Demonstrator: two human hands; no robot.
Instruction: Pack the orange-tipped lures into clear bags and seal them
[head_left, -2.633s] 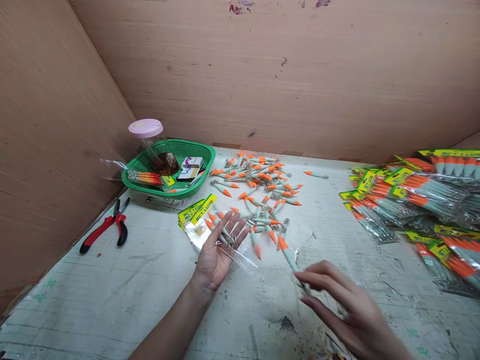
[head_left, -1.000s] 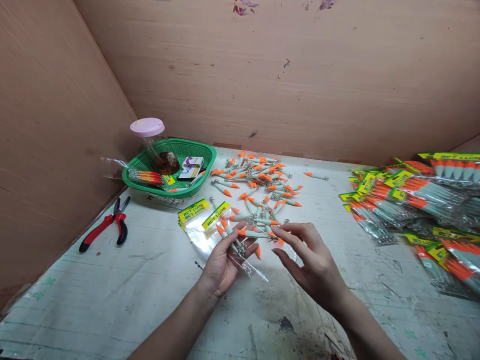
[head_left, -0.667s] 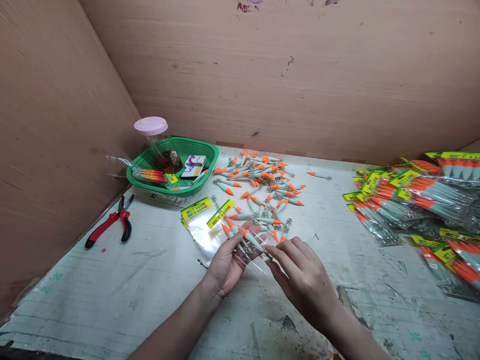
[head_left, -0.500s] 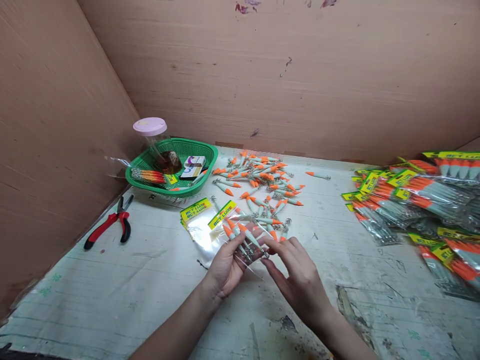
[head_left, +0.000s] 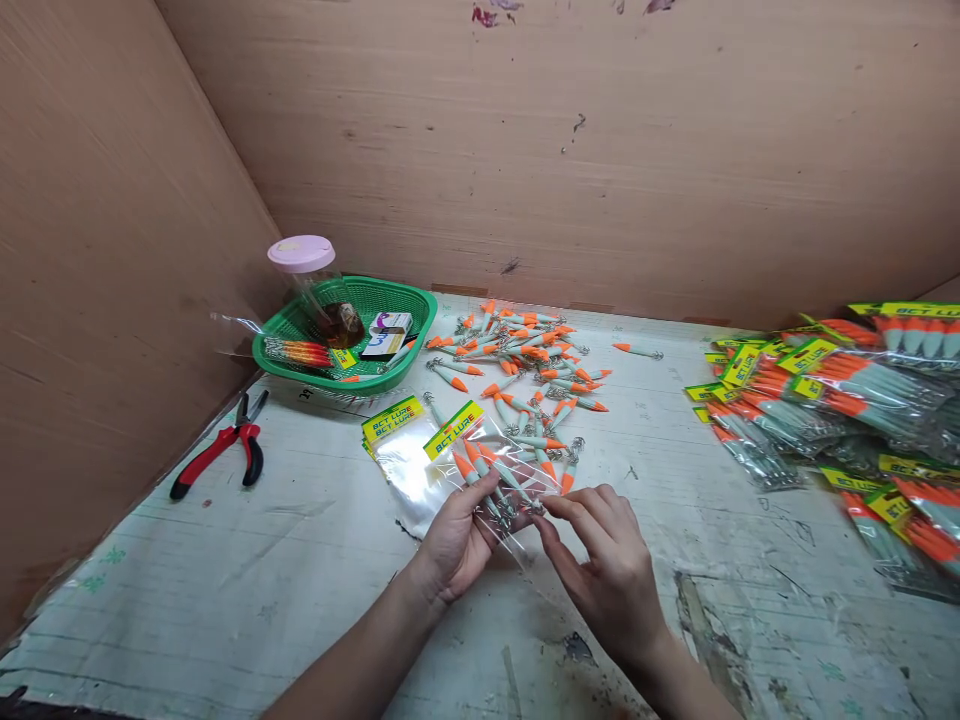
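My left hand [head_left: 459,535] holds a clear plastic bag [head_left: 450,468] with a yellow "BCT LURE" header, its thumb pressed over the top. Several orange-and-pale-green fishing lures [head_left: 504,472] lie in the bag, orange tips toward the header and wire hooks toward me. At the hook end, my right hand [head_left: 604,545] has thumb and forefinger closed at the hooks of one lure; the exact contact is partly hidden. Beneath and left of the held bag are more header bags [head_left: 397,455]. Just beyond my hands spreads a pile of loose lures [head_left: 525,345].
At the right lies a heap of filled lure bags [head_left: 817,390]. A green basket [head_left: 424,325] at the back left holds a pink-lidded cup [head_left: 301,255], a box and a packet of lures. Red-handled pliers [head_left: 225,445] rest at the left. Board walls [head_left: 525,150] enclose the table.
My right hand has shifted slightly right and down, its fingertips still by the hooks. The bag and left hand have moved slightly right.
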